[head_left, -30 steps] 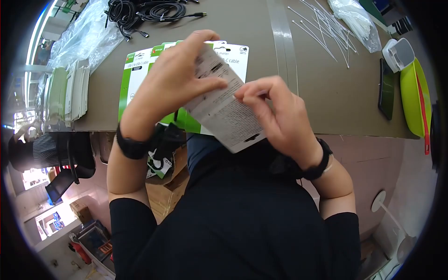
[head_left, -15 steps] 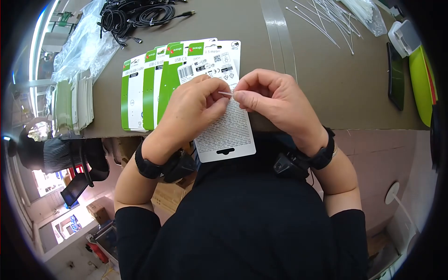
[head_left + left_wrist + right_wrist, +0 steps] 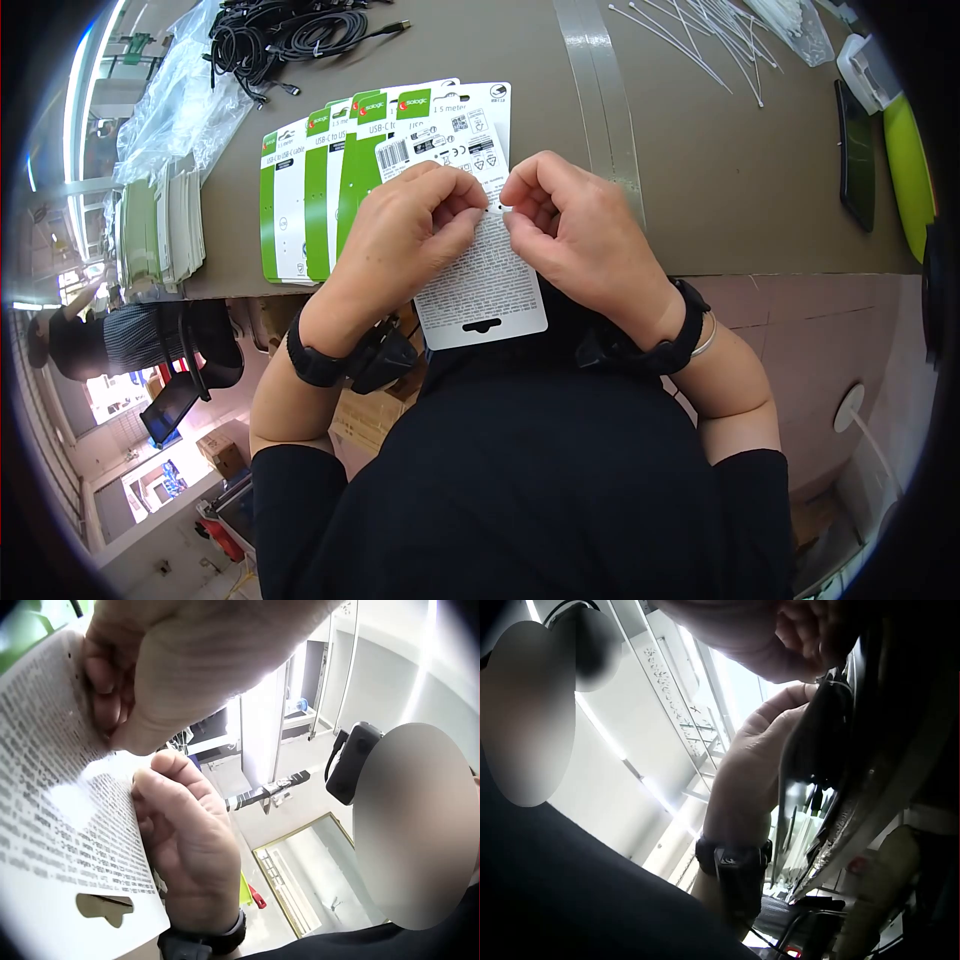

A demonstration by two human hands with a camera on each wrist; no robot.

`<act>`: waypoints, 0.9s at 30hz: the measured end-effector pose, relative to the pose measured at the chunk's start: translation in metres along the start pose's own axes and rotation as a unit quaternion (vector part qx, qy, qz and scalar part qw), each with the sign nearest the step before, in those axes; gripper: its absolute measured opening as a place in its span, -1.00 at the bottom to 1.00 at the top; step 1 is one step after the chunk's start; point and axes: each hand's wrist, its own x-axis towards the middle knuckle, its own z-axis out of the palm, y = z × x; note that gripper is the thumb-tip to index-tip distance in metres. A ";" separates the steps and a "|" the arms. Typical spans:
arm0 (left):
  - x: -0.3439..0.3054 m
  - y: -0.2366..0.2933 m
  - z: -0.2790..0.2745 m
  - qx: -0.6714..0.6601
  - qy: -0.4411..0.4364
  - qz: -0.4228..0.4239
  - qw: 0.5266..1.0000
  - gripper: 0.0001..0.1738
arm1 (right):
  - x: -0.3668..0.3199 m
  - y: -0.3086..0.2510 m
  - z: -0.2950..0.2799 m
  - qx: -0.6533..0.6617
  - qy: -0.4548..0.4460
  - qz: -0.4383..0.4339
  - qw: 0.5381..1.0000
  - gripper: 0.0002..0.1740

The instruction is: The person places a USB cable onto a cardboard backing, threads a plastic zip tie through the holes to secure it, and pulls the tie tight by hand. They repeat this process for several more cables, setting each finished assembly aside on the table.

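Note:
A white cardboard cable package [image 3: 480, 305] lies printed back up, hanging slot toward the body, its lower end past the table edge. My left hand [image 3: 415, 225] bends over its middle, thumb and forefinger pinched together beside a small punched hole. Opposite it, my right hand [image 3: 585, 220] has curled fingers, its tips at the card's right side. A thin pale strand [image 3: 841, 684] shows near the fingertips in the right wrist view; the fingers hide most of this white cable tie. Beneath lie several green-and-white USB-C packages [image 3: 290, 215], fanned out on the table.
Coiled black cables [image 3: 290, 35] and a clear plastic bag [image 3: 185, 100] are at the back left, above a stack of cards [image 3: 160, 230]. Loose white cable ties [image 3: 700, 40] lie at the back right. A phone [image 3: 855, 155] and a yellow-green container [image 3: 908, 180] stand far right.
The tilted package has straightened over the others, and both hands have come together at its middle. The white tie visible between the fingertips half a second ago is now mostly hidden.

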 end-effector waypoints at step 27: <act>-0.005 -0.007 0.003 0.105 0.016 0.084 0.991 -0.85 | 0.002 0.003 0.012 -0.088 0.047 -0.098 0.990 -0.84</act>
